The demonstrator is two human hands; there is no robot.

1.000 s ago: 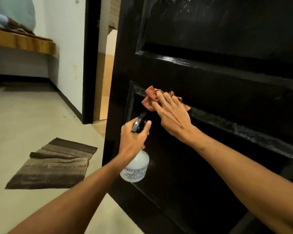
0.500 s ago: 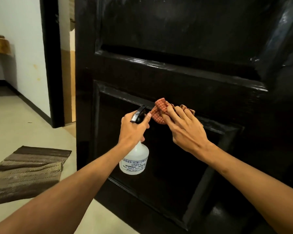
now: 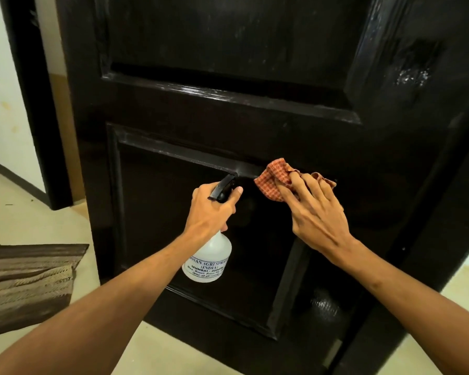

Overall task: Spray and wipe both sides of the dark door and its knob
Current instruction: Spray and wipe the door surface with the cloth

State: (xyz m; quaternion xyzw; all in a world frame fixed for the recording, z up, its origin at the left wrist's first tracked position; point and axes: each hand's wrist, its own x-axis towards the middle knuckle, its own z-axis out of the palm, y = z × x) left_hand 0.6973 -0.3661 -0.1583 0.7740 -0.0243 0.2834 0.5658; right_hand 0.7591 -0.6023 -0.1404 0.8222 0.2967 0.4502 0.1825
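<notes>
Wiping along the top ledge of the lower panel, the right hand (image 3: 313,209) presses a bunched red-checked cloth (image 3: 272,182) flat against the dark door (image 3: 228,117), fingers spread over the fabric and curled into its folds. The left hand (image 3: 210,211) is wrapped tight around the neck of a clear spray bottle (image 3: 207,262), with its black nozzle (image 3: 222,189) aimed at the same ledge, just left of the cloth.

To do this stroke well, I would keep the cloth folded thick and run it along the moulding in one direction, pushing a fingertip into the groove where the ledge meets the panel, since pale streaks show along that edge and along the ledge of the upper panel. A light mist ahead of the cloth is likely enough; too much could run down the glossy panel and leave drips. A speckled wet patch high on the right of the door looks unwiped and probably needs a pass later.

The knob is not in view, so its position and condition cannot be told.

Counted: one door with two recessed panels showing, one cloth, one spray bottle, two hands, and one striped mat (image 3: 27,282) on the floor at the near left.
</notes>
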